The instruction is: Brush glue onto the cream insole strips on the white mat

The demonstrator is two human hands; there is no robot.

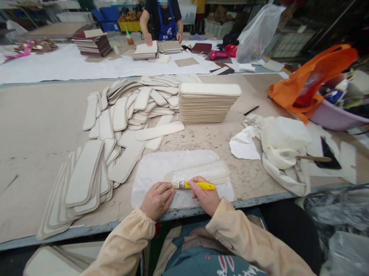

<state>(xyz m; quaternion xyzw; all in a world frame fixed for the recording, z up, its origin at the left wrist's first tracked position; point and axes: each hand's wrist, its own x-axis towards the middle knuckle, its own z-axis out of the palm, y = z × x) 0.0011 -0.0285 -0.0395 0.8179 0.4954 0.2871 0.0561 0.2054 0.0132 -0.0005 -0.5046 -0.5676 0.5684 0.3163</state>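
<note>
My right hand [205, 195] is closed round a yellow-handled brush [202, 185], whose bristles touch the left end of a wet, shiny strip [201, 172]. The strip lies on a white sheet [152, 165] near the table's front edge. At the strip's left end rests my left hand [158, 199], its fingers pressed together; whether they pinch the strip's edge is hard to tell. Loose pale strips [85, 172] fan out and overlap on the left. Behind the sheet stands a neat stack of strips [207, 104].
A white tub [283, 158] with a stick across it sits on cloth at the right, near a dark phone [329, 154]. Farther right are an orange bag [311, 83] and a purple basin [340, 116]. Across the table a person [166, 19] touches stacked pieces.
</note>
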